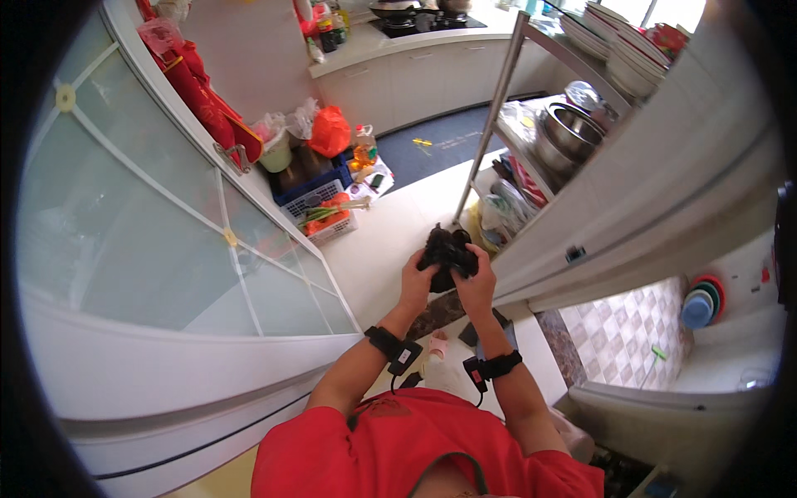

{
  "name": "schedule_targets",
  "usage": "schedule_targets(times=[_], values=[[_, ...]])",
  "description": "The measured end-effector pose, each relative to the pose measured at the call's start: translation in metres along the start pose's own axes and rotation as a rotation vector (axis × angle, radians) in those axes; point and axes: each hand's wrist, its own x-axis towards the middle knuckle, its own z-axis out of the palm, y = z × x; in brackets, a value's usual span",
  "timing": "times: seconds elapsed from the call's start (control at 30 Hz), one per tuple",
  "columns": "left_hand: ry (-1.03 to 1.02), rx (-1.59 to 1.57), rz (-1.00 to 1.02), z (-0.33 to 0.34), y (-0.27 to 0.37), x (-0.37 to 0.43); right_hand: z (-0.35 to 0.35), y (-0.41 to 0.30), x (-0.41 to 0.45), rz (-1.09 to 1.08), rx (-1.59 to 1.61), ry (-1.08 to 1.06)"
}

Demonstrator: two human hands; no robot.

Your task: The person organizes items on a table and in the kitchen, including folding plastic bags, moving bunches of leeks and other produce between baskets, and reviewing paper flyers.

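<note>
Both my hands grip a bunched, glossy black bundle point(445, 252), which looks like crumpled plastic bags, though its exact kind cannot be told. On its left side is my left hand point(417, 280), thumb on top and fingers partly hidden behind. From the right, my right hand point(476, 277) holds it the same way. The bundle is in front of my body, above the pale floor point(380, 261) near a doorway. Each forearm wears a black strap with a small wired box. Just beyond the bundle stands a metal shelf rack point(492, 124).
A frosted glass door point(155, 218) stands at left. Along the wall are a white plastic basket point(333, 231) with green onions, an oil bottle point(365, 146) and a bin point(276, 152). Steel bowls point(570, 127) and stacked dishes point(635, 59) fill the rack. A gas stove point(429, 23) lies beyond.
</note>
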Motion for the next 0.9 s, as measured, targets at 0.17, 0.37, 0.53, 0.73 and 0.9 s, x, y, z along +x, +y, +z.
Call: schedule_targets(times=[0.17, 0.37, 0.53, 0.73, 0.9], values=[[0.209, -0.337, -0.053, -0.023, 0.026, 0.069, 0.044, 0.0, 0.066, -0.071, 0.119, -0.389], [0.312, -0.41, -0.049, -0.042, 0.051, 0.138, 0.1, 0.003, 0.138, -0.181, 0.055, -0.68], [0.316, -0.397, -0.066, -0.076, 0.057, 0.213, 0.167, 0.017, 0.195, -0.35, -0.187, -0.692], [0.385, -0.343, -0.145, -0.101, 0.094, 0.31, 0.257, 0.034, 0.276, -0.332, -0.189, -0.687], [0.448, -0.25, -0.249, -0.143, 0.126, 0.384, 0.34, 0.033, 0.335, -0.243, -0.158, -0.731]])
